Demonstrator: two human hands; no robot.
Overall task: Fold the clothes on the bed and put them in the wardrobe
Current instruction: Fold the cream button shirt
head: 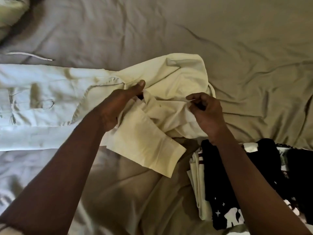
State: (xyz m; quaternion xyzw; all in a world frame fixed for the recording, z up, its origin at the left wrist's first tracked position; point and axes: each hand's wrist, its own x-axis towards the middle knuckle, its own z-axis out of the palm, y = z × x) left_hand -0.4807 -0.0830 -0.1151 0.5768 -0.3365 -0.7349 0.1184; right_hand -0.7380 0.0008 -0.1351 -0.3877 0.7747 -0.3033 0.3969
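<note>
A pale yellow garment lies bunched in the middle of the bed, one flat panel hanging toward me. My left hand grips its cloth at a fold, thumb on top. My right hand pinches a thin edge of the same garment between thumb and fingers. A white garment is spread flat at the left. At the lower right sits a pile of folded clothes, black with white prints and a cream piece beside it.
The beige bed sheet is wrinkled all around. A pillow corner shows at the top left. A white cord lies above the white garment. No wardrobe is in view.
</note>
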